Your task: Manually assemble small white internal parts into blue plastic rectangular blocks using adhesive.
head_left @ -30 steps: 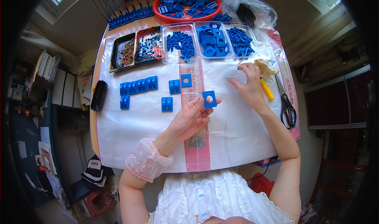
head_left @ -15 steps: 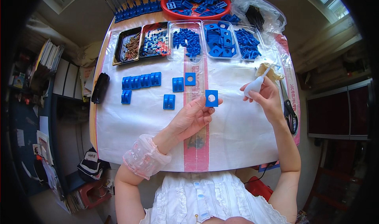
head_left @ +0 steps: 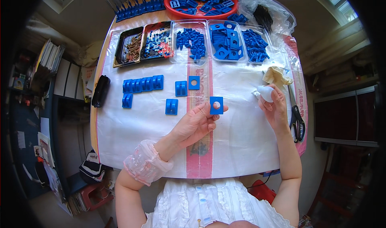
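Between thumb and fingers, my left hand (head_left: 192, 126) is closed on a blue square plate with a round hole (head_left: 213, 110), held up above the middle of the table. On the right, my right hand (head_left: 277, 111) grips a small white squeeze bottle (head_left: 267, 93). Its rounded bottom faces up and right; the narrow end is hard to make out against the white cover. Beyond my left hand lie a similar blue holed plate (head_left: 189, 83) and two blue ridged pieces, one farther off (head_left: 181, 89) and one nearer (head_left: 171, 107). Several more blue ridged pieces (head_left: 142, 84) form a row farther left.
Across the back stand black trays of screws (head_left: 117, 55) and small nuts, then clear trays of blue parts (head_left: 209, 54). Behind them is a red basin (head_left: 171, 13) heaped with blue pieces. A crumpled cloth (head_left: 277, 75) and black scissors (head_left: 298, 121) lie at right, a black case (head_left: 100, 91) at left.
My right hand has shifted slightly right and turned the squeeze bottle over, so its nozzle no longer points up. My left hand still holds the blue plate at nearly the same place.
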`<state>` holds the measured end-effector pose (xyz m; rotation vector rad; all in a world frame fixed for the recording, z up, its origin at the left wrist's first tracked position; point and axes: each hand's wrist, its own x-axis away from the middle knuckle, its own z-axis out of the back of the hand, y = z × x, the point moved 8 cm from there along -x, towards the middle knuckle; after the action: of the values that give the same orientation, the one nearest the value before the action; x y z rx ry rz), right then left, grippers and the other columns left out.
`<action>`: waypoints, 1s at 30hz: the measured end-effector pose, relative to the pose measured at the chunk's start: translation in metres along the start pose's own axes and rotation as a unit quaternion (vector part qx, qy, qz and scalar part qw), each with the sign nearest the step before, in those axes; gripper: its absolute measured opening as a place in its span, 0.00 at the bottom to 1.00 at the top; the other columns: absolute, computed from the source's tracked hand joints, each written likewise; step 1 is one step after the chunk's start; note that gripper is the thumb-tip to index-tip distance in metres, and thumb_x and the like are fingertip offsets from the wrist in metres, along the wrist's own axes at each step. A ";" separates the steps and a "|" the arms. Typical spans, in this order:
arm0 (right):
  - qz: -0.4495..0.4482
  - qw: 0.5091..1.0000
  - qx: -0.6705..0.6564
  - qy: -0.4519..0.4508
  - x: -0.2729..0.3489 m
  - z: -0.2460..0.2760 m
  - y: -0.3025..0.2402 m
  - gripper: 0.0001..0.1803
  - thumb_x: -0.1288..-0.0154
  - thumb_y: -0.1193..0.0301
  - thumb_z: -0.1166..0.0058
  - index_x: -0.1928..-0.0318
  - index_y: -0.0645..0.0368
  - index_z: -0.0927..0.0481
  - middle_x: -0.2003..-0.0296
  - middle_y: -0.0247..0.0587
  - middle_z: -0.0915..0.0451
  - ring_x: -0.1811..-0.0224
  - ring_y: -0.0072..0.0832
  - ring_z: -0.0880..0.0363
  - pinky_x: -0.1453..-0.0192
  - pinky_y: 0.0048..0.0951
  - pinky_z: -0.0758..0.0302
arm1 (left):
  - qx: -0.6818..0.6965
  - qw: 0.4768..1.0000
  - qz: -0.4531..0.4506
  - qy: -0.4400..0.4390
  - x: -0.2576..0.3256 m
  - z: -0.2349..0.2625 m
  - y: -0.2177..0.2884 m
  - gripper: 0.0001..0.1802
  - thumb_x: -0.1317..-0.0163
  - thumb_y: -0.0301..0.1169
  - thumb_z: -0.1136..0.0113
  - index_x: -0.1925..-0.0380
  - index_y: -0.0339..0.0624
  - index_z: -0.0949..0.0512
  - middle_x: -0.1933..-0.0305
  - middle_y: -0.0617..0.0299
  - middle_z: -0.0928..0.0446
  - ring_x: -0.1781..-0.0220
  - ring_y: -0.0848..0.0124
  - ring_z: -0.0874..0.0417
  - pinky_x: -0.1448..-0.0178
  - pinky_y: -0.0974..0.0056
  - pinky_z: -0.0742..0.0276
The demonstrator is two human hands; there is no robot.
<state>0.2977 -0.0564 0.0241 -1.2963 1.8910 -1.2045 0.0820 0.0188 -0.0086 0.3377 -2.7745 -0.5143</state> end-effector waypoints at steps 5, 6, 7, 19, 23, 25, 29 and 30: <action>0.011 0.997 0.017 0.071 0.004 0.010 0.000 0.18 0.34 0.58 0.38 0.57 0.61 0.20 0.72 0.31 0.20 0.83 0.07 0.38 0.81 0.14 0.33 | 0.000 1.000 -0.005 0.001 0.000 0.001 0.001 0.16 0.28 0.43 0.47 0.52 0.45 0.22 0.42 0.57 0.26 0.57 0.80 0.29 0.59 0.76 0.28; 0.012 0.996 0.015 0.085 0.005 0.010 -0.001 0.17 0.34 0.59 0.37 0.58 0.61 0.20 0.72 0.32 0.19 0.83 0.07 0.38 0.82 0.14 0.32 | 0.001 1.000 -0.007 0.003 0.000 0.002 0.001 0.16 0.28 0.43 0.47 0.53 0.45 0.22 0.42 0.57 0.26 0.57 0.80 0.30 0.58 0.76 0.28; 0.011 0.996 0.021 0.086 0.005 0.010 -0.001 0.16 0.34 0.60 0.37 0.58 0.61 0.20 0.71 0.33 0.19 0.83 0.07 0.37 0.82 0.14 0.31 | 0.003 1.000 -0.008 0.004 0.000 0.002 0.002 0.16 0.28 0.43 0.47 0.53 0.45 0.22 0.42 0.57 0.26 0.57 0.80 0.30 0.58 0.76 0.28; 0.020 0.990 0.065 0.121 0.016 0.007 -0.003 0.15 0.34 0.61 0.38 0.60 0.63 0.18 0.73 0.33 0.18 0.84 0.07 0.35 0.84 0.14 0.31 | -0.004 1.000 -0.019 0.014 -0.001 0.006 0.002 0.16 0.28 0.44 0.47 0.54 0.45 0.22 0.43 0.58 0.25 0.59 0.80 0.30 0.57 0.76 0.28; 0.012 0.989 0.071 0.126 0.016 0.008 -0.003 0.15 0.32 0.61 0.40 0.62 0.63 0.18 0.76 0.31 0.20 0.86 0.07 0.37 0.85 0.15 0.32 | -0.021 1.000 -0.013 0.017 -0.002 0.005 0.001 0.15 0.28 0.45 0.46 0.54 0.46 0.22 0.43 0.58 0.25 0.59 0.80 0.29 0.57 0.76 0.27; 0.009 0.989 0.072 0.131 0.015 0.009 -0.002 0.15 0.32 0.61 0.40 0.63 0.63 0.18 0.77 0.30 0.21 0.87 0.07 0.38 0.86 0.15 0.32 | -0.034 0.999 -0.010 0.022 -0.002 0.006 0.001 0.15 0.28 0.45 0.47 0.54 0.47 0.22 0.43 0.59 0.25 0.58 0.80 0.29 0.57 0.75 0.27; 0.005 0.989 0.067 0.135 0.015 0.006 0.000 0.14 0.31 0.62 0.41 0.64 0.63 0.19 0.78 0.29 0.22 0.88 0.07 0.40 0.87 0.15 0.33 | -0.052 0.998 -0.008 0.022 -0.001 0.004 0.000 0.16 0.28 0.46 0.48 0.54 0.47 0.22 0.43 0.59 0.24 0.57 0.80 0.29 0.56 0.75 0.27; 0.003 0.989 0.063 0.131 0.015 0.005 0.000 0.14 0.31 0.62 0.42 0.64 0.63 0.19 0.78 0.29 0.22 0.88 0.07 0.40 0.87 0.15 0.33 | -0.054 0.998 -0.008 0.020 -0.001 0.003 0.000 0.16 0.28 0.46 0.48 0.54 0.47 0.22 0.43 0.59 0.24 0.57 0.80 0.29 0.55 0.75 0.27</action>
<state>0.2962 -0.0720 0.0220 -1.1088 1.9594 -1.5279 0.0819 0.0201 -0.0118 0.3410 -2.6950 -0.6521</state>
